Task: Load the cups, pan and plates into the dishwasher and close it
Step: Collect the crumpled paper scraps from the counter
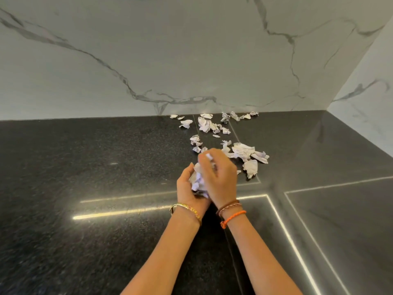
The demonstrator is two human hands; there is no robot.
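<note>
Head view showed no dishwasher or dishes; left hand (191, 186) and right hand (219, 177) clutched a paper wad (198, 182), near paper scraps (244, 153); loading seemingly unstarted.

Paper scraps (244, 153) litter counter (85, 167) ahead; left stretch open

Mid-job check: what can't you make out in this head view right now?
- Dishwasher, cups, pan, plates: none in the head view.
- Wad of crumpled white paper: largely covered by the left hand and right hand.
- Right fingers: motion-blurred.
- Writing on the torn white paper scraps on the black speckled stone counter: too small.
</note>
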